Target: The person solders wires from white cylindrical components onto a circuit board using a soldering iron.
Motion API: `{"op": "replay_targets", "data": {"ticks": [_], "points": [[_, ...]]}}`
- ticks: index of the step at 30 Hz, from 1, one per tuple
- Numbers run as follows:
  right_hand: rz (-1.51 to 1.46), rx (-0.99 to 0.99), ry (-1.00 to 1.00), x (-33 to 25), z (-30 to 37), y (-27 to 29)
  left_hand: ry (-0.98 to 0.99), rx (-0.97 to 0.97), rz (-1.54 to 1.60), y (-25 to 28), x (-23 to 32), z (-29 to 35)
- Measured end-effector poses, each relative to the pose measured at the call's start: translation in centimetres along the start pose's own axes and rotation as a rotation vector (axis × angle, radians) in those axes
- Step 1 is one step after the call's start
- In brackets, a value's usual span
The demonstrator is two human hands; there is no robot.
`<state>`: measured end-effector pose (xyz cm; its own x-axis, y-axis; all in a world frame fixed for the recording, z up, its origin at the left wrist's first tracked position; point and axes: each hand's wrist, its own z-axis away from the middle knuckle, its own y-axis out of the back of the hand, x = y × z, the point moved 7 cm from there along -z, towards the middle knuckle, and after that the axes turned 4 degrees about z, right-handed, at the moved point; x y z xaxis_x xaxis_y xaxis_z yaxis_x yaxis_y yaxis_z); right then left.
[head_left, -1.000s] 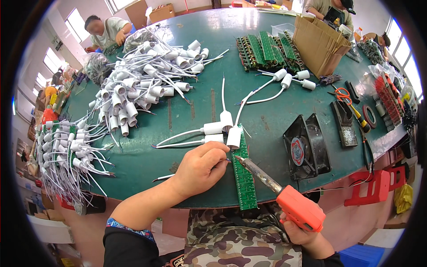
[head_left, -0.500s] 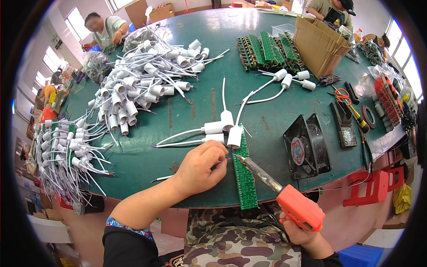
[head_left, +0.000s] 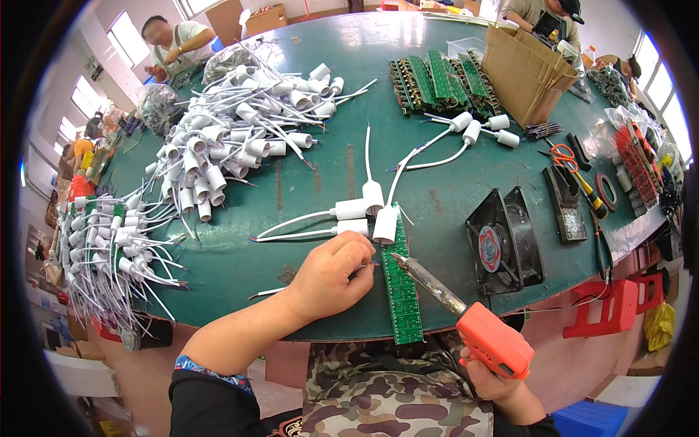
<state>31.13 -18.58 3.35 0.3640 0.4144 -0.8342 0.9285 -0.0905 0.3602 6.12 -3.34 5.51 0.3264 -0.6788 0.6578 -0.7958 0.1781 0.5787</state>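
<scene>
My right hand (head_left: 495, 377) is wrapped round the red handle of a soldering iron (head_left: 477, 320). The iron's tip points up and left, over the strip of green circuit boards (head_left: 404, 306) at the table's front edge; contact with the board is hard to tell. Left of the strip, my left hand (head_left: 336, 271) is closed in a pinch on a thin wire (head_left: 373, 263), whose end pokes out toward the board. A white cable end (head_left: 266, 293) shows beside my left wrist. White lamp sockets with cables (head_left: 385, 224) lie just beyond the hand, one resting over the strip's far end.
A heap of white sockets (head_left: 218, 138) fills the far left, with wired sockets (head_left: 109, 247) nearer. To the right stand a black fan (head_left: 502, 244), a black iron stand (head_left: 564, 204), pliers (head_left: 601, 247) and scissors (head_left: 562, 156). Green boards (head_left: 437, 80) and a cardboard box (head_left: 526, 73) sit beyond.
The iron's tip has shifted slightly right over the board strip. My left hand keeps its pinch almost in place. At the far left, another person's arm has moved up.
</scene>
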Motion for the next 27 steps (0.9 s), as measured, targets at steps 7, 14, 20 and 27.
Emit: {"op": "replay_targets", "data": {"ticks": [7,14,20,27], "points": [[0.068,-0.04,-0.008,-0.07,0.0,0.03,-0.002,-0.008,0.006,-0.19,-0.04,0.12],[0.058,0.016,-0.067,0.54,0.75,0.18,0.017,-0.021,0.017,-0.31,-0.22,0.08],[0.042,-0.034,-0.007,0.32,0.44,-0.03,0.035,0.011,0.038,-0.21,-0.23,0.14],[0.027,0.012,-0.042,0.69,0.73,0.03,-0.004,0.012,0.015,-0.18,-0.04,0.12]]}}
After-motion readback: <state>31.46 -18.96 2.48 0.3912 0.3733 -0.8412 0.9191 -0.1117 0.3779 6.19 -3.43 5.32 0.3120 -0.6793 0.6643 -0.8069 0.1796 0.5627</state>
